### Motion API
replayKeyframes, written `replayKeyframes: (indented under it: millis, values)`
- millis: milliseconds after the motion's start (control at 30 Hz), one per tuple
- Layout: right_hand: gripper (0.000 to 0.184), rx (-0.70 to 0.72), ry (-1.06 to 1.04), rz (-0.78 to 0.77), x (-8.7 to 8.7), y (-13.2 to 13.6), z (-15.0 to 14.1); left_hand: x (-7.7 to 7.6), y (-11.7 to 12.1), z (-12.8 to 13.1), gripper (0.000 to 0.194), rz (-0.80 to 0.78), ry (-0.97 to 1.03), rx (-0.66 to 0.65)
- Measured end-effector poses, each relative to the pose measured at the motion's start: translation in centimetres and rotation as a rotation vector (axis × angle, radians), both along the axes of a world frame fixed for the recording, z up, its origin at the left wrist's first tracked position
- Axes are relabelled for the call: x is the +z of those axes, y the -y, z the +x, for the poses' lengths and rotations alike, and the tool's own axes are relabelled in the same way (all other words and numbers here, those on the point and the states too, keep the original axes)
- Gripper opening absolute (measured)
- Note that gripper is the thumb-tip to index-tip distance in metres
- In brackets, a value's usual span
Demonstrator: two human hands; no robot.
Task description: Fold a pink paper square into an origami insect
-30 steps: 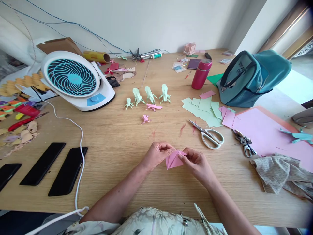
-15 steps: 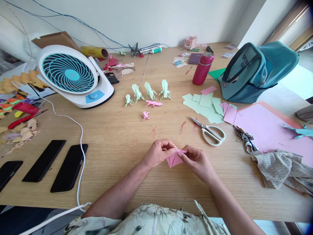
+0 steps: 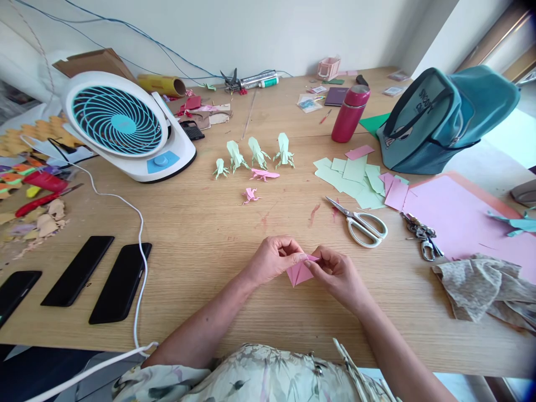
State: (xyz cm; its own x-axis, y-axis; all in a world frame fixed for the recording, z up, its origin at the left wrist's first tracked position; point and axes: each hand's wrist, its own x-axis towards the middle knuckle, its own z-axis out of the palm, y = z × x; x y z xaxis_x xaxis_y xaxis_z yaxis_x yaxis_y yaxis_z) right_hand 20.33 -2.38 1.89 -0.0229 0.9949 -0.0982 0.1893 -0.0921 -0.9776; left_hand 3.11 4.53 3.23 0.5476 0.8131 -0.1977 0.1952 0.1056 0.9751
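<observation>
A small piece of folded pink paper (image 3: 298,273), creased to a point toward me, is held between both hands near the table's front edge. My left hand (image 3: 276,258) pinches its upper left side with thumb and forefinger. On the right side, my right hand (image 3: 337,276) grips the paper the same way, both thumbs meeting near the top edge. The fingers hide part of the upper folds. Beyond the hands sit a small pink origami figure (image 3: 250,195), a longer pink origami insect (image 3: 264,175) and several pale green origami insects (image 3: 283,149).
White-handled scissors (image 3: 365,229) lie right of my hands, beside keys (image 3: 422,237) and a cloth (image 3: 481,285). Green paper sheets (image 3: 355,170), a red flask (image 3: 350,114) and a teal bag (image 3: 435,120) stand farther back. A fan (image 3: 121,123) and phones (image 3: 119,285) are left.
The view has shifted very slightly. Both hands keep their pinch on the pink paper, with barely any finger movement.
</observation>
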Motion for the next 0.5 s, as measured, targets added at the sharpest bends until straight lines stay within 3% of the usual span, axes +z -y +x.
replayKeyframes:
  millis: [333,500]
  values:
    - [0.036,0.028,-0.11,-0.025,-0.44,-0.28,-0.07,-0.15,-0.01,0.32,0.019,0.092,0.032,0.151]
    - [0.038,0.017,-0.078,-0.025,-0.77,-0.32,-0.27,-0.33,0.08,0.38,0.018,0.104,0.046,0.122]
